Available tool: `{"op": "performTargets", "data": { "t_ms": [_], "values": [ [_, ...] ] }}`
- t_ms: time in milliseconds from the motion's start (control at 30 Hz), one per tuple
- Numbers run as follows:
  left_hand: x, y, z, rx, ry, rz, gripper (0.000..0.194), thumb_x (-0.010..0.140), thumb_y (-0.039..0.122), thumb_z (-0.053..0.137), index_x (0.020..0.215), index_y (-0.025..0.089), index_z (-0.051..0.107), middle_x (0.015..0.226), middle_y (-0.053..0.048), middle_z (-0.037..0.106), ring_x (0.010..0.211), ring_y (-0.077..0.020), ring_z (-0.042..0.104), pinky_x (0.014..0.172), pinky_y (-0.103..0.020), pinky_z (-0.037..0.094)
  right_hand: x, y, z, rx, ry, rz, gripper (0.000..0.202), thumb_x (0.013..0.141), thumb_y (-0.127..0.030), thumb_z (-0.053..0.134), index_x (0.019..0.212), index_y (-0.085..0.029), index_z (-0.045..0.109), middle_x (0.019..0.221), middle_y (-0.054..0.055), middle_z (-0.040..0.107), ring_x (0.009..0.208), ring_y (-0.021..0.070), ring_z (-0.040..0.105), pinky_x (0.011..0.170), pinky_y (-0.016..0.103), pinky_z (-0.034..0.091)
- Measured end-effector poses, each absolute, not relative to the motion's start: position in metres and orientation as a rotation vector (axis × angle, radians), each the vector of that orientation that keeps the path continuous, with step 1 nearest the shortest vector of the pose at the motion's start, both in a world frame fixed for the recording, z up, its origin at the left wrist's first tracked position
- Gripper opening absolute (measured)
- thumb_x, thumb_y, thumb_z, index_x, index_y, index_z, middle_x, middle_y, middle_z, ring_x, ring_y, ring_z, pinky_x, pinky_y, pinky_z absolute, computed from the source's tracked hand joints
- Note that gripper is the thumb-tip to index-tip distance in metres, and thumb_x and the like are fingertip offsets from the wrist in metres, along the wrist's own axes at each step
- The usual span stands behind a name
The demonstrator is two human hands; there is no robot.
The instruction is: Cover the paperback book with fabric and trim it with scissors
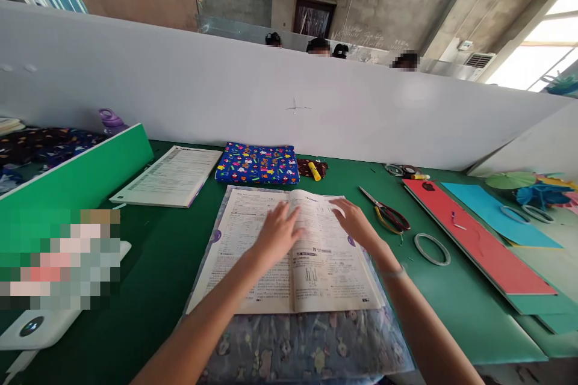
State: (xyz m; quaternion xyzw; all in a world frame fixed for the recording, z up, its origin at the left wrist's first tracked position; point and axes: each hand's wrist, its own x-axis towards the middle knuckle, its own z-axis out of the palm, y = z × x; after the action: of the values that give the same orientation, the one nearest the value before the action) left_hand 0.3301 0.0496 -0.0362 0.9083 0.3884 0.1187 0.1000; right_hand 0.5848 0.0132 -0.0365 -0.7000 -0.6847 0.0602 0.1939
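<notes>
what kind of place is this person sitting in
Likely a shared classroom or craft workroom: an open printed book on a green-topped desk, scissors and coloured sheets beside it, and other people's heads showing beyond the partition.

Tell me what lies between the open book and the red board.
Between the open book and the red board, the head view shows scissors, a yellow-handled tool and a pale ring, plus bits too small to identify.

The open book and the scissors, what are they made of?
The open book looks like matte paper: thin printed pages curve into the fold. The scissors seem to have metal blades, silvery and smooth; their handles may be plastic.
</notes>
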Motion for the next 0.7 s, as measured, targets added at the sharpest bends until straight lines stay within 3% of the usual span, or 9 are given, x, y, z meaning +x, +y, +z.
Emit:
{"op": "performTargets", "data": {
  "t_ms": [100, 200, 400, 700],
  "values": [
    [0.368, 0.049, -0.061, 2.685, 1.042, 0.233, 0.054, 0.096, 0.047, 0.037, 0.141, 0.017, 0.041, 0.156, -0.015, 0.025, 0.145, -0.0319, 0.015, 0.113, -0.060, 0.018, 0.587, 0.078, -0.044, -2.031, -1.961, 0.196, 0.040, 0.092, -0.015, 0.039, 0.128, -0.015, 0.057, 0.131, 0.013, 0.059, 0.121, 0.0222, 0.053, 0.100, 0.035, 0.040],
    [0.372, 0.048, -0.082, 2.712, 1.012, 0.256, 0.054, 0.097, 0.047, 0.035, 0.142, 0.019, 0.040, 0.158, -0.012, 0.021, 0.147, -0.0294, 0.008, 0.114, -0.062, 0.010, 0.594, 0.111, -0.057, -2.120, -1.994, 0.222, 0.029, 0.091, -0.019, 0.050, 0.118, -0.014, 0.062, 0.122, 0.012, 0.062, 0.114, 0.0222, 0.056, 0.096, 0.038, 0.043],
    [0.367, 0.048, -0.089, 2.733, 1.042, 0.297, 0.053, 0.096, 0.044, 0.035, 0.143, 0.020, 0.039, 0.158, -0.011, 0.021, 0.147, -0.0302, 0.007, 0.115, -0.062, 0.008, 0.602, 0.126, -0.067, -2.233, -2.004, 0.231, 0.021, 0.091, -0.036, 0.057, 0.092, -0.016, 0.065, 0.099, 0.005, 0.066, 0.103, 0.0205, 0.059, 0.094, 0.045, 0.044],
    [0.371, 0.054, -0.089, 2.690, 1.015, 0.273, 0.057, 0.095, 0.048, 0.034, 0.143, 0.017, 0.039, 0.158, -0.015, 0.020, 0.147, -0.0314, 0.005, 0.114, -0.064, 0.008, 0.609, 0.147, -0.078, -2.263, -1.963, 0.375, 0.025, 0.093, -0.037, 0.055, 0.102, -0.015, 0.063, 0.102, 0.005, 0.065, 0.091, 0.0167, 0.063, 0.081, 0.037, 0.052]
  ]
}}
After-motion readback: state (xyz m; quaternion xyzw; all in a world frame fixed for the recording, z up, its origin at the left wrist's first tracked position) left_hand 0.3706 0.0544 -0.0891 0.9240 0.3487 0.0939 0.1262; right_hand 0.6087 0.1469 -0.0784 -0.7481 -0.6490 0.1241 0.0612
